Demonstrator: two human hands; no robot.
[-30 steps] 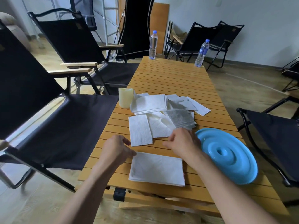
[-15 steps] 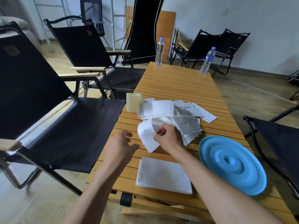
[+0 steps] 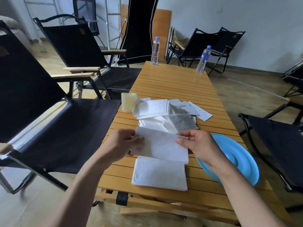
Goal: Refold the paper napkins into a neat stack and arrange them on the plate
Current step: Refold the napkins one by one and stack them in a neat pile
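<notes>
As seen from my remote station, nearest the table's [image 3: 172,82] near edge lies the folded napkin stack [image 3: 159,173], flat on the slats and square to that edge. Just beyond it I see the held napkin [image 3: 161,145], a white rectangle stretched between both hands; its lower edge overlaps the stack's far edge in view, and I cannot tell whether they touch. The left hand [image 3: 122,145] is blurred, its fingers curled at the napkin's left end. The right hand [image 3: 199,144] pinches the right end, with the thumb [image 3: 183,141] on the upper face and the other fingers curled behind the sheet. The blue plate [image 3: 242,161] sits at the table's right edge near the near corner, bare, partly covered by the right wrist. Farther in, at mid-table, the loose napkins [image 3: 164,115] lie in an overlapping heap. A cream cylinder [image 3: 128,102] stands touching that heap at the left edge. One water bottle [image 3: 155,50] stands at the far left corner, a second bottle [image 3: 203,58] at the far right corner. Black folding chairs [image 3: 73,46] flank the table.
</notes>
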